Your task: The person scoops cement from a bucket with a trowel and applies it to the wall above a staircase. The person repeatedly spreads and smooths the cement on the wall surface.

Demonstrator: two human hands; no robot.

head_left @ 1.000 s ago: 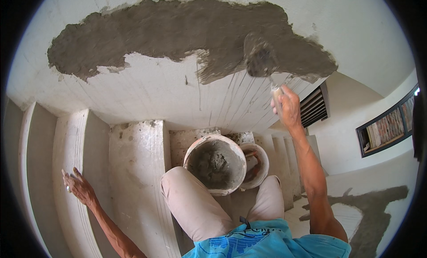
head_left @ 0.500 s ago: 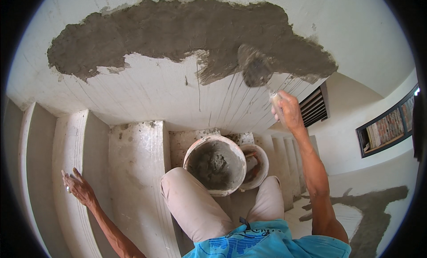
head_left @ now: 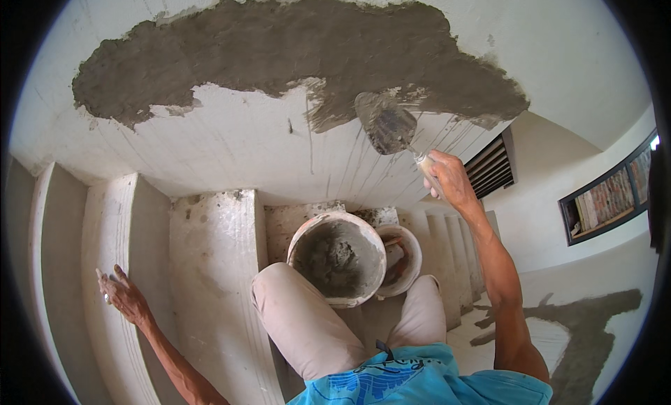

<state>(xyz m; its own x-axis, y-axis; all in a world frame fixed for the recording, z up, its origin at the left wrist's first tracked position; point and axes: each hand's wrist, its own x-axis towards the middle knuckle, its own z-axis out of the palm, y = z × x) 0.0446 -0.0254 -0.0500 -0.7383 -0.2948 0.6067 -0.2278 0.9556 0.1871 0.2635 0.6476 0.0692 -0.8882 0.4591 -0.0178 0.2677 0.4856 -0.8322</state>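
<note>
My right hand (head_left: pixel 451 178) is closed round the pale handle of a trowel (head_left: pixel 388 127). Its mortar-smeared blade lies at the lower edge of a wide grey patch of wet mortar (head_left: pixel 265 45) on the white wall (head_left: pixel 237 150); whether it touches the wall I cannot tell. My left hand (head_left: pixel 124 294) rests on a stair step at the left, fingers apart, with a ring on one finger. Between my knees and the wall stands a bucket (head_left: pixel 337 259) with grey mortar in it. A smaller bucket (head_left: pixel 409 262) beside it holds something reddish, partly hidden.
Concrete stairs (head_left: pixel 213 286) run across below the wall, with step edges on the left and more steps at the right. A dark slatted vent (head_left: pixel 491 169) and a framed window (head_left: pixel 608 199) are at the right. Another mortar patch (head_left: pixel 587 335) marks the lower right surface.
The trowel has moved down and a little left along the lower edge of the mortar patch, and my right hand has dropped slightly with it. My left hand stays in place.
</note>
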